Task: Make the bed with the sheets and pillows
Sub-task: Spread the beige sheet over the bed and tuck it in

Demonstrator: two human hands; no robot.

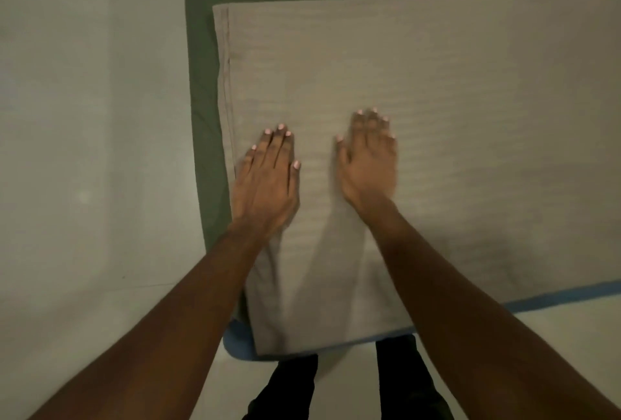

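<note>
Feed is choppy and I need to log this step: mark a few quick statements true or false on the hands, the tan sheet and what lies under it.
1. The left hand and the right hand lie flat, fingers straight, on the tan sheet. True.
2. The left hand grips a pillow. False: no pillow is in view, and the hand rests open on the tan sheet.
3. A green sheet shows past the tan sheet's left and far edges. True.
4. The tan sheet's stitched hem runs along its right side. False: the hem runs down the left side.
5. A blue edge shows under the tan sheet's near corner. True.
</note>
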